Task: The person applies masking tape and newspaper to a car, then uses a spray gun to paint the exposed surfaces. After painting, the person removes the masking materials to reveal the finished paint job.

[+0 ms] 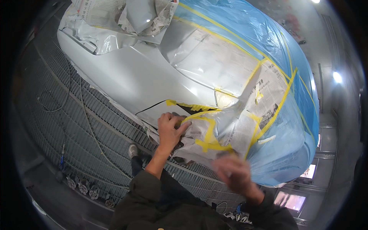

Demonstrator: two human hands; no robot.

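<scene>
In front of me is a pale silver-white car body point(126, 73) with sheets of newspaper and yellow tape over parts of it. My left hand point(169, 129) is at the body's lower edge, its fingers bent and closed on the near edge of the masking paper point(195, 128). Beside its fingertips runs yellow masking tape point(211, 132), which borders the crumpled paper. A dark gap point(191, 110) edged with tape lies just beyond that hand. My right hand point(234, 174) is just off the paper's near edge, smeared by motion; its fingers look curled, and what they hold, if anything, is unclear.
Blue plastic film point(268, 34) wraps the car's far and right sides. A newspaper-wrapped part point(142, 17) sits at the top. Underfoot is a metal grate floor point(96, 126) with a thin hose point(92, 130) across it. Lit panels point(289, 201) line the right wall.
</scene>
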